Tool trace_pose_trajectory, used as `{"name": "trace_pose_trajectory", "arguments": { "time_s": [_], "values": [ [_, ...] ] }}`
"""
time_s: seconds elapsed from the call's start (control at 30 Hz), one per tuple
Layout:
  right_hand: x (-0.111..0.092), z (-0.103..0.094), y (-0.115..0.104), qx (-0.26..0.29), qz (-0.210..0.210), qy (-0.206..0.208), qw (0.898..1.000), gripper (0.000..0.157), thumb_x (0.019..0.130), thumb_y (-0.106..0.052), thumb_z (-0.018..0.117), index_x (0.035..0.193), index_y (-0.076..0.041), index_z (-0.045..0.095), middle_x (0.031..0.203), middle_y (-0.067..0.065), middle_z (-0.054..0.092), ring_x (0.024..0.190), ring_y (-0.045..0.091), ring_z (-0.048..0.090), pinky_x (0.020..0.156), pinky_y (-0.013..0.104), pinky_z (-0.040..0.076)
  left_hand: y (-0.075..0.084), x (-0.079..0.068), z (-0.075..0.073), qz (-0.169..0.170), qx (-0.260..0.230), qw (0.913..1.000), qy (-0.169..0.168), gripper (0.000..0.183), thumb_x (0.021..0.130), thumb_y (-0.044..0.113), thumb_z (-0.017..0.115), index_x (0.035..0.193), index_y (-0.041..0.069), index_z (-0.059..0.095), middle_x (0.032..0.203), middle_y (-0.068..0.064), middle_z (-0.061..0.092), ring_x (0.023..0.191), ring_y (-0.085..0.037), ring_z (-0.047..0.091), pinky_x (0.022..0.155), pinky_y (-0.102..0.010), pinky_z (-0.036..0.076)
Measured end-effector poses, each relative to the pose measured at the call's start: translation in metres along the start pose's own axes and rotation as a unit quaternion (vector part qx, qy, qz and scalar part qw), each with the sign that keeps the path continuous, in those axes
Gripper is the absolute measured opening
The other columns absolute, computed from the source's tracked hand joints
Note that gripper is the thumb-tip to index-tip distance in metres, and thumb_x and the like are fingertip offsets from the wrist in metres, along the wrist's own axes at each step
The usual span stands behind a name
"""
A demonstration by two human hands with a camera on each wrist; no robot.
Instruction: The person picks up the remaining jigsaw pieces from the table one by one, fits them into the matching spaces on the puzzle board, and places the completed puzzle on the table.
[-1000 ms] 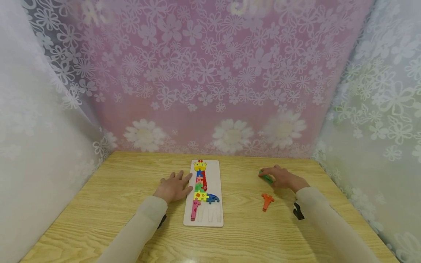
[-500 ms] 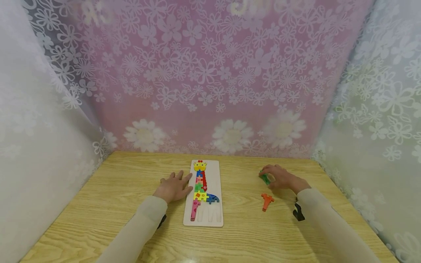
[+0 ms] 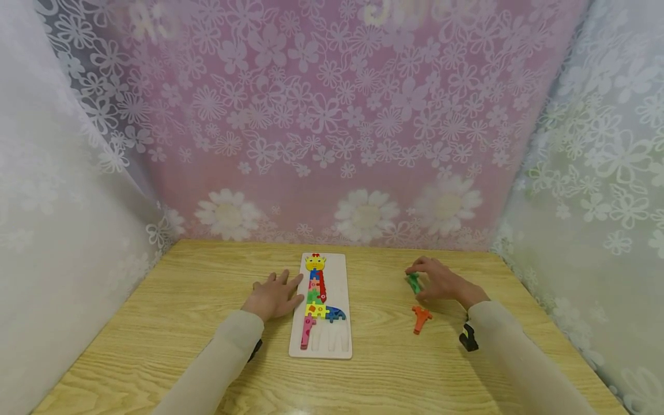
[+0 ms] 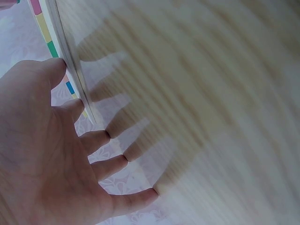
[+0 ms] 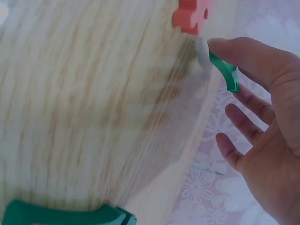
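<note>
My right hand (image 3: pixel 441 280) pinches a green puzzle piece (image 3: pixel 414 283) between thumb and forefinger on the right side of the table. In the right wrist view, the thumb meets one end of the piece (image 5: pixel 226 71) and the forefinger the other, with the remaining fingers spread. An orange puzzle piece (image 3: pixel 422 319) lies just nearer than this hand. My left hand (image 3: pixel 272 295) rests with fingers spread at the left edge of a white puzzle board (image 3: pixel 336 276). On the board, a colourful giraffe (image 3: pixel 314 296) is pieced together, with bare leg-shaped recesses (image 3: pixel 332 336) at its lower right.
Another green piece (image 5: pixel 65 213) lies on the table at the bottom of the right wrist view; the head view hides it. Flowered pink cloth (image 3: pixel 332 144) hangs behind the wooden table (image 3: pixel 207 346), with pale cloth at both sides.
The green piece has turned in my right fingers from slanted to more upright, and shifted slightly left. The left hand, board and orange piece stay where they were.
</note>
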State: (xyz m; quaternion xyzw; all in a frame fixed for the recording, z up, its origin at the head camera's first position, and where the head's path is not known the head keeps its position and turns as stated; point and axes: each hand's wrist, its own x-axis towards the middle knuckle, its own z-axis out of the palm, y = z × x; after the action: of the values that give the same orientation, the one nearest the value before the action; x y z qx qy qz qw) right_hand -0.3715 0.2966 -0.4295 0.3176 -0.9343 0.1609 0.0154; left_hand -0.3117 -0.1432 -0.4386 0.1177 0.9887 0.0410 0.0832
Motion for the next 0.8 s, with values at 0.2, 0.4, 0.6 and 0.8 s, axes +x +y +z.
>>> {"name": "trace_pose_trajectory", "arguments": {
  "time_s": [0.2, 0.4, 0.6, 0.8],
  "values": [
    [0.002, 0.001, -0.008, 0.012, -0.017, 0.024, 0.999, 0.059, 0.079, -0.016, 0.088, 0.132, -0.002, 0.068, 0.131, 0.023, 0.059, 0.118, 0.045, 0.053, 0.094, 0.068, 0.048, 0.0, 0.001, 0.0, 0.002, 0.003, 1.0, 0.0, 0.065, 0.107, 0.057, 0.04, 0.164, 0.028, 0.029, 0.17, -0.013, 0.029, 0.152, -0.048, 0.034, 0.112, -0.078, 0.033],
    [0.008, 0.003, -0.02, 0.02, -0.021, 0.029, 0.999, 0.063, 0.078, -0.02, 0.09, 0.133, -0.001, 0.067, 0.132, 0.023, 0.058, 0.12, 0.045, 0.052, 0.096, 0.068, 0.047, 0.0, -0.001, -0.001, 0.0, -0.001, 1.0, -0.004, 0.065, 0.107, 0.057, 0.04, 0.164, 0.028, 0.029, 0.17, -0.014, 0.029, 0.153, -0.048, 0.033, 0.112, -0.078, 0.033],
    [0.016, 0.004, -0.035, 0.023, -0.015, 0.031, 0.999, 0.061, 0.08, -0.022, 0.088, 0.134, -0.004, 0.067, 0.134, 0.021, 0.058, 0.123, 0.045, 0.051, 0.098, 0.068, 0.046, 0.0, -0.001, -0.001, 0.001, 0.001, 1.0, -0.004, 0.065, 0.107, 0.057, 0.04, 0.164, 0.028, 0.029, 0.17, -0.014, 0.029, 0.153, -0.048, 0.034, 0.112, -0.078, 0.033],
    [0.02, 0.008, -0.045, 0.032, -0.008, 0.032, 0.999, 0.061, 0.081, -0.026, 0.087, 0.135, -0.007, 0.067, 0.135, 0.02, 0.057, 0.125, 0.044, 0.05, 0.099, 0.068, 0.045, 0.0, -0.001, -0.001, 0.001, 0.0, 1.0, -0.003, 0.065, 0.107, 0.057, 0.04, 0.164, 0.029, 0.029, 0.171, -0.014, 0.029, 0.153, -0.048, 0.033, 0.113, -0.078, 0.032]
  ]
}}
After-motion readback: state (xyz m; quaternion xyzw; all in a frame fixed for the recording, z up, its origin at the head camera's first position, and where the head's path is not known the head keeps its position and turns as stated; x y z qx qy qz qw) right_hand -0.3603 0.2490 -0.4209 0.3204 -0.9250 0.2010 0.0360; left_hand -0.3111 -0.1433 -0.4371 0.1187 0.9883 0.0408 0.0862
